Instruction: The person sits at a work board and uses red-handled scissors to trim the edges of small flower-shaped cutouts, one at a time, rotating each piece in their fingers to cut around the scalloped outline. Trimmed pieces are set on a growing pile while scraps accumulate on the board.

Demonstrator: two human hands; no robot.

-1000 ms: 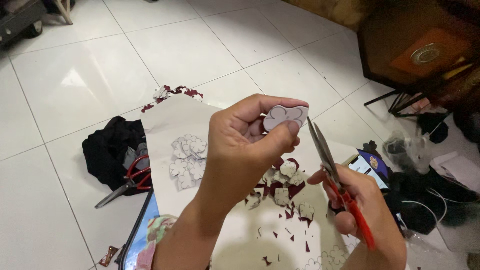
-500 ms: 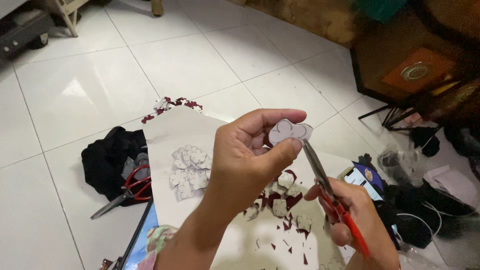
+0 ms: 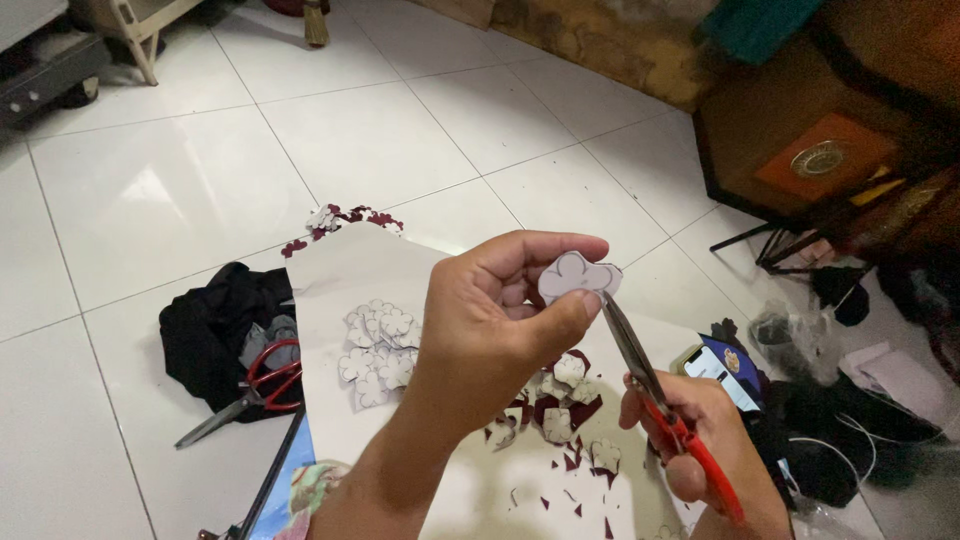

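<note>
My left hand (image 3: 495, 325) pinches a small white flower-shaped paper cutout (image 3: 577, 277) between thumb and fingers, held up over the floor. My right hand (image 3: 700, 440) grips red-handled scissors (image 3: 650, 385), blades pointing up to the cutout's lower right edge. Below lies a white sheet (image 3: 345, 275) with a pile of similar white flower cutouts (image 3: 380, 350) and dark red paper scraps (image 3: 560, 410).
A second pair of red-handled scissors (image 3: 250, 385) rests on black cloth (image 3: 215, 325) at the left. More scraps (image 3: 345, 218) lie at the sheet's far corner. A dark wooden cabinet (image 3: 810, 150) stands at the upper right, with cables, bags and a phone (image 3: 720, 365) beside it.
The view has shifted so both hands sit lower right. The scissor blades have closed in on the cutout's edge, and my left hand has turned the cutout slightly.
</note>
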